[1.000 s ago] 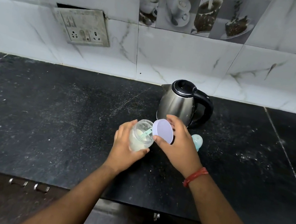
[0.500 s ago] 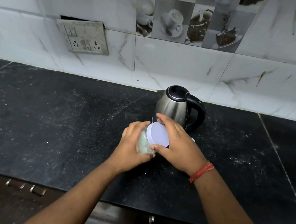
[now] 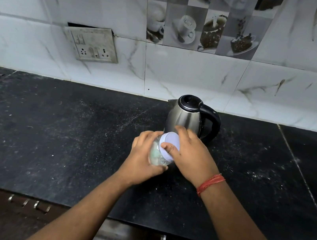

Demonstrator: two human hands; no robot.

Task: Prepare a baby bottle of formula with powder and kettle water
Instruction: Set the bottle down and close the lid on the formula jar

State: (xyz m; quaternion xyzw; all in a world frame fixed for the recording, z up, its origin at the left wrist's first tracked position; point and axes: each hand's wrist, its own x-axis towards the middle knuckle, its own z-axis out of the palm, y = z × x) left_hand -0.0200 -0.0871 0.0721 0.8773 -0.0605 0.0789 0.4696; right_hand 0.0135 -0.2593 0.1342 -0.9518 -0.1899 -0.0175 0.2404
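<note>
- I'm gripping the clear powder jar with my left hand, fingers wrapped round its body, holding it tilted just above the black counter.
- My right hand is clamped on the white lid, thumb on top and fingers round the rim; lid is sitting on the jar's mouth.
- Judging progress: the lid looks to be going on, so the powder step is probably wrapping up, but I can't tell whether it's fully screwed tight.
- Something pale green is showing through the jar wall, maybe a scoop; too blurred to say.
- The baby bottle isn't showing anywhere; possibly hidden behind my right hand, can't tell.
- The kettle is standing upright just behind my hands, lid shut, handle facing right, untouched; pouring water looks to be left.
- Around: wall socket plate well apart on the left, powder specks scattered on the counter.
- Nothing is blocking the kettle except my own hands and the jar in front.
</note>
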